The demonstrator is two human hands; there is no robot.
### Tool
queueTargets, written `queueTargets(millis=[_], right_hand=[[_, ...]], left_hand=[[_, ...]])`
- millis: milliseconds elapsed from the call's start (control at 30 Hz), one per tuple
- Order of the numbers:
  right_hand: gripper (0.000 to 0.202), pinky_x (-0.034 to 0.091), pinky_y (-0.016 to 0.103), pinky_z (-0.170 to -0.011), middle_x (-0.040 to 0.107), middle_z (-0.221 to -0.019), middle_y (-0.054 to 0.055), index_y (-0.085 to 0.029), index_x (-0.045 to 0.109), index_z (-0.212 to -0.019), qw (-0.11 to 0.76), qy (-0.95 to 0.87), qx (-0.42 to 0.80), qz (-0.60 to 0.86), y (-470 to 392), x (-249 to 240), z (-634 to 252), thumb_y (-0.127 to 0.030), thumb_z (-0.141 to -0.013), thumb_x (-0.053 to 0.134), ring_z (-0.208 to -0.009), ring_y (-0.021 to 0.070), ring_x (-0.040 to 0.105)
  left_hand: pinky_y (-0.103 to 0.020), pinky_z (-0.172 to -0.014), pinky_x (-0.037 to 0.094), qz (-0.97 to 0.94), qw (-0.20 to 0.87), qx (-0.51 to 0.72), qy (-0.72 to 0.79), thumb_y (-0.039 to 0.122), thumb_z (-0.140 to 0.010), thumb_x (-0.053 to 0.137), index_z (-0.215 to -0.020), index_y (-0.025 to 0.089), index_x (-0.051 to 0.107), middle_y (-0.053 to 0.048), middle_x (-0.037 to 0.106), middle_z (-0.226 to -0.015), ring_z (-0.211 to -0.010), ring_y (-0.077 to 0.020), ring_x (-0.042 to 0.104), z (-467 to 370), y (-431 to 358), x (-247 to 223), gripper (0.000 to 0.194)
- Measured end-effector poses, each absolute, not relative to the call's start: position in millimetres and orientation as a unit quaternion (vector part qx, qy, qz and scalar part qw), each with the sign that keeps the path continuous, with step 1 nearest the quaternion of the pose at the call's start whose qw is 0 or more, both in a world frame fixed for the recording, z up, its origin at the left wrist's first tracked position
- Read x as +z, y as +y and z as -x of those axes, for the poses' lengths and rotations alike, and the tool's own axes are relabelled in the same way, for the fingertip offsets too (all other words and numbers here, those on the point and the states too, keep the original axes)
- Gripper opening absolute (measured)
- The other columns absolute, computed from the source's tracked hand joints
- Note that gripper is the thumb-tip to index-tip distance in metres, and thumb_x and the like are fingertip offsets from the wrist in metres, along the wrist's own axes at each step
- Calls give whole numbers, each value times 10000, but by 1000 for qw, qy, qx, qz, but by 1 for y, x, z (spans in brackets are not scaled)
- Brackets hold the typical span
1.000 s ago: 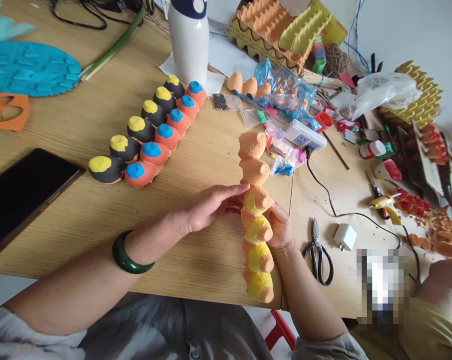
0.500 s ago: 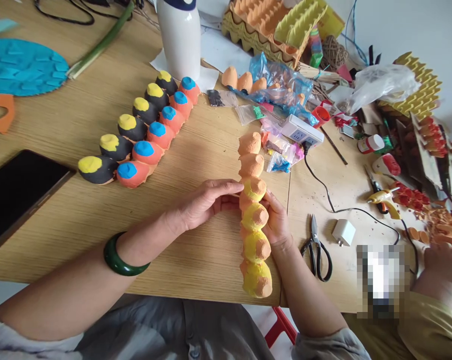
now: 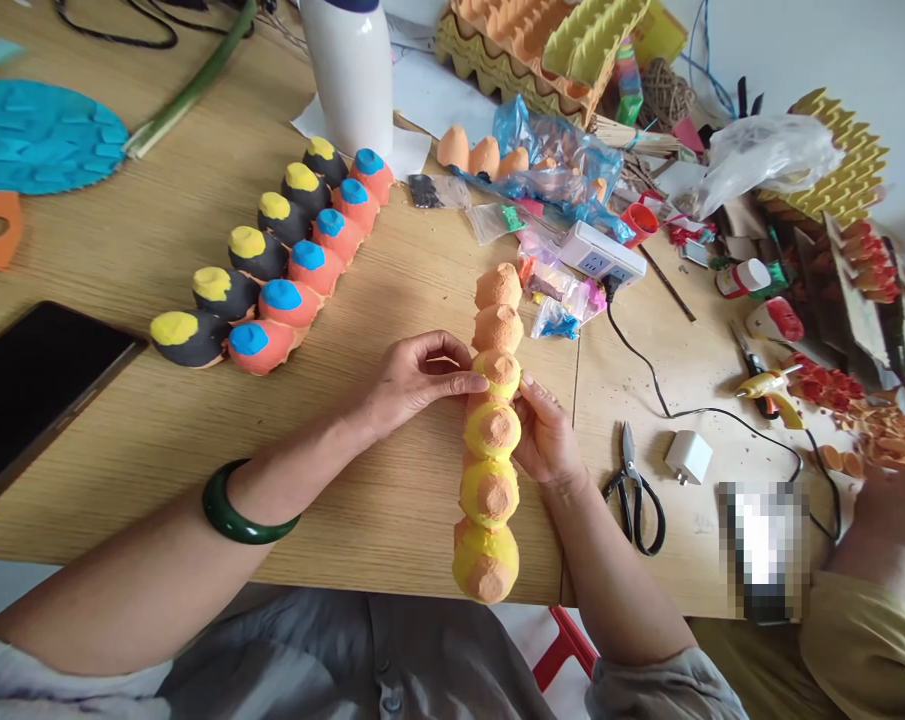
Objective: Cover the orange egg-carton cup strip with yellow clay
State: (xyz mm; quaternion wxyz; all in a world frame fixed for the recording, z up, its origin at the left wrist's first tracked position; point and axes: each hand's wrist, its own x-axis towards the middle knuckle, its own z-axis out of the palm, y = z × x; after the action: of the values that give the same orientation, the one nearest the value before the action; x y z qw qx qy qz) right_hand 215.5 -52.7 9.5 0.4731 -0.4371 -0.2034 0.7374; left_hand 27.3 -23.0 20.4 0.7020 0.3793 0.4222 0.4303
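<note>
- Wooden desk (image 3: 403, 290): extends beneath carton strip (image 3: 492, 435).
- Carton strip: long axis near-to-far, between hands.
- Left hand (image 3: 426, 378): pinches strip's left edge.
- Right hand (image 3: 548, 432): grasps strip's right edge.

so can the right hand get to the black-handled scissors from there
Probably yes: the scissors lie close beside the right hand with nothing visible between, though that hand is holding the yellow-orange carton strip.

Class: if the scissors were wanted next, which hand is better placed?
Probably the right hand: the scissors lie close to it, while the left hand is across the strip, which both hold.
</note>
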Motion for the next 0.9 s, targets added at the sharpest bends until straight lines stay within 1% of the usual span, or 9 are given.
queueTargets(millis=[167, 300, 433, 500, 600, 667, 767, 833, 900], right_hand=[[331, 498, 187, -508, 646, -599, -45, -202, 726, -685, 477, -229, 728, 437, -53, 12, -214, -450, -708, 943, -523, 78, 546], [386, 477, 219, -494, 594, -572, -41, -201, 675, -620, 476, -256, 701, 465, -55, 15, -211, -473, -731, 926, -499, 84, 497], [400, 485, 251, -524, 594, -604, -31, -213, 708, -638, 467, -292, 689, 471, -58, 14, -208, -540, -731, 920, -540, 108, 517], [395, 474, 247, -537, 594, -623, -33, -216, 721, -650, 464, -318, 679, 472, -60, 12, -208, -547, -756, 908, -558, 106, 505], [433, 465, 242, -546, 563, -618, -37, -216, 695, -626, 468, -355, 650, 482, -63, 9, -208, -566, -820, 861, -562, 101, 469], [451, 481, 251, -554, 566, -626, -26, -223, 696, -640, 471, -368, 641, 482, -65, 8, -208, -597, -868, 807, -578, 116, 490], [471, 547, 279, -621, 635, -702, 8, -232, 724, -696, 461, -386, 640, 478, -68, 8, -208, -649, -915, 726, -654, 151, 585], [476, 583, 297, -669, 668, -750, 22, -233, 738, -719, 453, -400, 634, 483, -69, 8, -207, -665, -918, 712, -713, 171, 633], [457, 599, 294, -676, 688, -778, 26, -233, 753, -735, 456, -406, 626, 486, -70, 8, -207, -654, -910, 727, -748, 176, 653]], left_hand=[[-311, -716, 548, -405, 692, 404, 441, 422, -454, 1050, -798, 169, 658, 2, 703, -852, -820, -187, 679, -22, -20, 18, 580], [-306, -727, 532, -433, 682, 373, 456, 411, -498, 1042, -832, 171, 672, -3, 722, -861, -829, -191, 691, -19, -20, 10, 553], [-304, -706, 521, -439, 688, 342, 465, 408, -539, 1025, -860, 180, 667, -5, 733, -868, -805, -183, 681, -19, -22, 7, 532], [-306, -703, 519, -440, 692, 336, 465, 402, -526, 1027, -862, 183, 652, -1, 729, -860, -802, -184, 678, -19, -23, 7, 549], [-317, -718, 526, -438, 690, 336, 467, 414, -509, 1030, -864, 179, 639, -4, 724, -860, -814, -192, 685, -20, -25, 8, 578], [-319, -710, 526, -440, 689, 339, 466, 442, -526, 1021, -872, 178, 637, -12, 728, -861, -811, -197, 691, -20, -26, 9, 581], [-315, -678, 519, -446, 683, 342, 467, 465, -551, 1012, -888, 185, 629, -17, 735, -837, -783, -204, 696, -21, -27, 10, 583], [-315, -668, 516, -452, 674, 345, 473, 467, -553, 1013, -889, 187, 630, -14, 732, -815, -765, -204, 690, -21, -27, 10, 581], [-320, -681, 522, -456, 665, 349, 478, 477, -552, 1014, -887, 185, 638, -18, 733, -818, -774, -208, 690, -21, -28, 9, 582]])
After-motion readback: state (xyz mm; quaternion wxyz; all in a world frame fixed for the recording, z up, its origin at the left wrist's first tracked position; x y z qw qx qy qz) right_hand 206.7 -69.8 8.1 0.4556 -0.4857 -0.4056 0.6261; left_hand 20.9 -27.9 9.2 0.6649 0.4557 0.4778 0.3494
